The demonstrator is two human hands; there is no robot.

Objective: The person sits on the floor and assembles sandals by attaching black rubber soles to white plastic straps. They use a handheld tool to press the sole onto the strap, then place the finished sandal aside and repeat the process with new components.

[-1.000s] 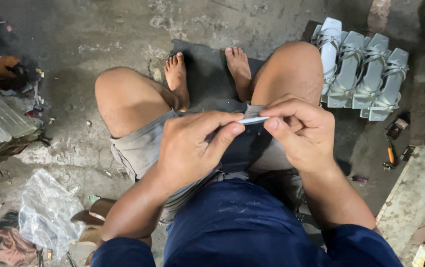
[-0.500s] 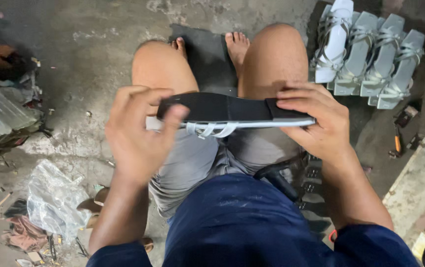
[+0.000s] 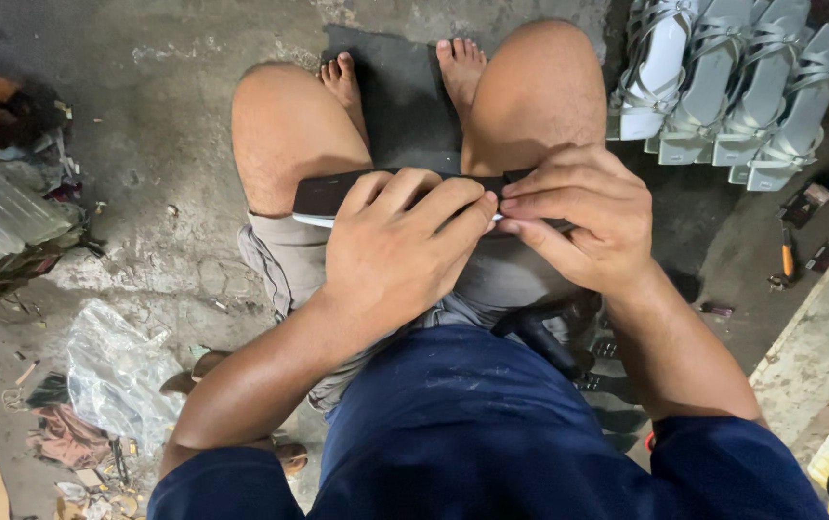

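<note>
Both hands closed on a dark sandal sole (image 3: 332, 193), held flat across bare knees: left hand (image 3: 397, 248) draped over its middle, fingers curled down in a firm grip; right hand (image 3: 583, 217) pinching the other end, fingertips meeting the left's. Beneath, grey shorts and a dark mat (image 3: 397, 91) under bare feet on the concrete floor (image 3: 154, 135). Upper right, a row of pale strappy sandals (image 3: 732, 87). Left, crumpled clear plastic (image 3: 116, 371) and scattered scraps.
</note>
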